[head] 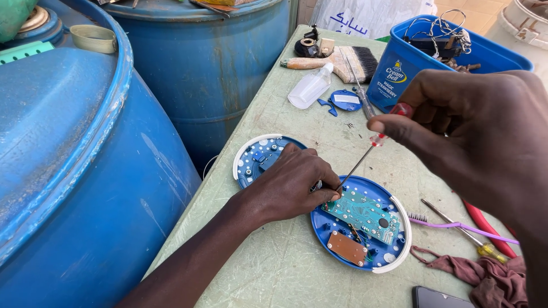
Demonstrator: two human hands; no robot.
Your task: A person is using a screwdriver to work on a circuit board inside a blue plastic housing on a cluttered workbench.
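The right hand [474, 131] pinched a red-handled screwdriver [368, 149], its tip on the green circuit board [362, 214] inside the round blue casing [394, 197] on the worktop [285, 268]. The left hand [291, 185], fingers curled together, steadied the board's left edge.

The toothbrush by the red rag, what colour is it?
Purple toothbrush, seen in the head view.

Worn pale-green table [274, 268], big blue plastic barrels [85, 171] close on the left, tiled floor [479, 11] beyond, daylight
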